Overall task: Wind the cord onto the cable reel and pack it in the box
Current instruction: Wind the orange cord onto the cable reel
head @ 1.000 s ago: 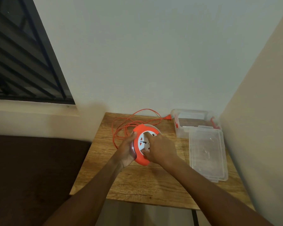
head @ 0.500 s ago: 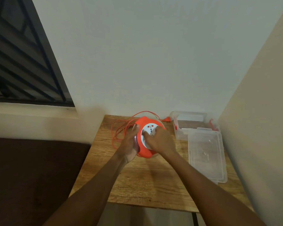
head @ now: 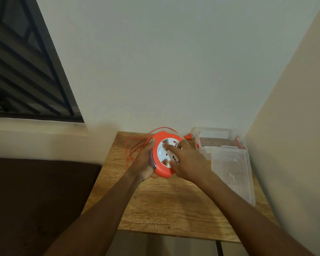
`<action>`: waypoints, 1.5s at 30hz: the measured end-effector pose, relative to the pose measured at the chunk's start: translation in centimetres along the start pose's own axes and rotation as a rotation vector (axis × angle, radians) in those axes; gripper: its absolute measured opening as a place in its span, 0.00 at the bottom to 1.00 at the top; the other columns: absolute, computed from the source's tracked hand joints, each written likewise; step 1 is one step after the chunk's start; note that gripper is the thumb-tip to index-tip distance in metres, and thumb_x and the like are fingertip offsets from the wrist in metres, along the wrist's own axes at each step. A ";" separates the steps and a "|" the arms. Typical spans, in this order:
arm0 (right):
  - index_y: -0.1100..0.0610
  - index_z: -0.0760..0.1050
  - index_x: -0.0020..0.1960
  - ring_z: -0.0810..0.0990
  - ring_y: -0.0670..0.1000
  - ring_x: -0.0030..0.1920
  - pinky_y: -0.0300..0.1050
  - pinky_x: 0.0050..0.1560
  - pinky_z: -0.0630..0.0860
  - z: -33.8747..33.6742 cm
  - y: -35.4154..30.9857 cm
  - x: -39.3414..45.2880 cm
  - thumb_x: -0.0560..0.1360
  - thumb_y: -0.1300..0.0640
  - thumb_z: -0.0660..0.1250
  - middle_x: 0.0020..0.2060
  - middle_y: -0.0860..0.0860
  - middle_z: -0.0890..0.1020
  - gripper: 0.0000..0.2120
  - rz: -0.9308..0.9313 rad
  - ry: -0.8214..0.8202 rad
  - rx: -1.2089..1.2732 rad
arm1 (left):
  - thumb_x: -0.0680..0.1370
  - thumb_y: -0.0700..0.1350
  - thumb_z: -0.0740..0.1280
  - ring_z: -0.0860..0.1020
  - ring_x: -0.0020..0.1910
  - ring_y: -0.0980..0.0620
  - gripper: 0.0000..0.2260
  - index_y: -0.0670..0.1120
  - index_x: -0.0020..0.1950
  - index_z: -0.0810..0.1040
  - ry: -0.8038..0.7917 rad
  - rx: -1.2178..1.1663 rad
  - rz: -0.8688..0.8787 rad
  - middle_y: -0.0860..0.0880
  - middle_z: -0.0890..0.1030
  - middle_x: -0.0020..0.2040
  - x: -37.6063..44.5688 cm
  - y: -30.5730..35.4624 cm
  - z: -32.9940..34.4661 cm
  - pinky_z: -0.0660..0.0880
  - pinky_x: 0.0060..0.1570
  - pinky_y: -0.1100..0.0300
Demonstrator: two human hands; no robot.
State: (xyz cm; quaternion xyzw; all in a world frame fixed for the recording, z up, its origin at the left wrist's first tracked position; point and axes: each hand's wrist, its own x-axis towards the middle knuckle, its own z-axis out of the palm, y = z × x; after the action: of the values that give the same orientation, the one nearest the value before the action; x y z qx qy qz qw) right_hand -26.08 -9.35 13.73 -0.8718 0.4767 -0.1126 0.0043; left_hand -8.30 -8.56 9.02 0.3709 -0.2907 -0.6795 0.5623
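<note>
Our left hand (head: 144, 163) is gripping the cable reel (head: 162, 156) off the table (head: 174, 204), right hand (head: 189, 161) spread flat on its face. Loose cord (head: 135, 146) is piling beside it, so we're probably risking a snag or tangle while cranking.

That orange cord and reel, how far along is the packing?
Early. The box is open, its lid off beside it. The left hand holds the reel; the right hand rests on its face. Loose cord and the plug still lie on the table. Nothing is boxed.
</note>
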 end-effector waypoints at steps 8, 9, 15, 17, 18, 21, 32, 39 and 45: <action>0.44 0.56 0.79 0.81 0.56 0.60 0.52 0.51 0.81 1.5 -1.5 -0.3 0.77 0.38 0.63 0.67 0.53 0.79 0.34 0.135 0.004 -0.122 | 0.82 0.60 0.65 0.78 0.70 0.40 0.24 0.47 0.72 0.78 0.005 -0.015 -0.023 0.41 0.80 0.70 0.0 -1.6 0.0 0.79 0.63 0.41; 0.45 0.56 0.79 0.81 0.56 0.60 0.53 0.53 0.81 1.8 -1.7 -0.2 0.77 0.39 0.64 0.67 0.52 0.78 0.34 0.147 -0.011 -0.099 | 0.82 0.60 0.65 0.77 0.71 0.40 0.26 0.46 0.74 0.76 0.004 -0.011 -0.025 0.41 0.79 0.71 0.0 -1.5 0.1 0.77 0.65 0.40; 0.55 0.69 0.71 0.84 0.56 0.50 0.52 0.48 0.83 2.4 -1.4 0.1 0.72 0.36 0.64 0.54 0.53 0.84 0.34 0.419 -0.036 0.294 | 0.83 0.57 0.64 0.79 0.69 0.41 0.24 0.45 0.74 0.75 0.007 0.002 -0.004 0.40 0.80 0.70 -0.5 -2.7 0.4 0.80 0.60 0.46; 0.60 0.74 0.63 0.84 0.51 0.35 0.47 0.35 0.82 2.4 -1.5 0.4 0.74 0.38 0.66 0.47 0.56 0.85 0.29 0.797 -0.094 0.961 | 0.82 0.54 0.67 0.78 0.69 0.41 0.22 0.45 0.74 0.75 0.010 0.018 0.010 0.39 0.79 0.71 -0.7 -3.6 0.8 0.79 0.64 0.42; 0.61 0.74 0.61 0.78 0.48 0.25 0.41 0.25 0.76 2.4 -1.6 0.3 0.76 0.40 0.66 0.44 0.58 0.86 0.26 0.994 -0.134 1.262 | 0.81 0.52 0.68 0.77 0.70 0.40 0.23 0.45 0.75 0.74 0.017 0.043 0.019 0.39 0.78 0.71 -0.8 -4.1 0.9 0.76 0.67 0.40; 0.61 0.73 0.58 0.69 0.46 0.20 0.34 0.16 0.63 2.9 -1.6 -0.7 0.79 0.42 0.64 0.38 0.61 0.85 0.22 1.164 -0.219 1.594 | 0.80 0.52 0.69 0.78 0.68 0.38 0.25 0.42 0.74 0.73 0.036 0.094 0.021 0.36 0.78 0.70 -0.9 -4.6 0.4 0.76 0.67 0.39; 0.44 0.61 0.76 0.80 0.56 0.57 0.51 0.48 0.82 3.7 -0.7 -3.2 0.76 0.46 0.67 0.68 0.54 0.71 0.31 0.124 -0.052 0.121 | 0.81 0.58 0.64 0.84 0.59 0.44 0.20 0.47 0.61 0.86 0.082 -0.102 -0.068 0.40 0.84 0.62 -1.4 -5.0 -2.0 0.79 0.60 0.44; 0.45 0.58 0.78 0.79 0.58 0.59 0.51 0.50 0.78 4.4 -2.4 -2.6 0.76 0.40 0.64 0.65 0.55 0.77 0.33 0.240 -0.140 0.009 | 0.80 0.57 0.67 0.83 0.63 0.42 0.21 0.44 0.64 0.85 0.076 -0.117 -0.111 0.38 0.83 0.65 -1.7 -5.9 -2.0 0.83 0.54 0.47; 0.54 0.68 0.73 0.82 0.58 0.55 0.50 0.49 0.78 5.1 -1.9 -1.9 0.74 0.40 0.65 0.59 0.54 0.82 0.32 0.406 -0.187 0.241 | 0.81 0.54 0.68 0.81 0.65 0.41 0.20 0.44 0.69 0.81 0.097 -0.053 -0.081 0.38 0.82 0.67 -1.9 -5.9 -1.2 0.82 0.59 0.46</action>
State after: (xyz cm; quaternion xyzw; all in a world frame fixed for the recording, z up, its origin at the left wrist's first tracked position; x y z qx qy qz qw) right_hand -24.45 -7.25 8.56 -0.7580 0.6227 -0.0845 0.1747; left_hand -10.35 -5.45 3.87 0.3998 -0.2297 -0.6903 0.5576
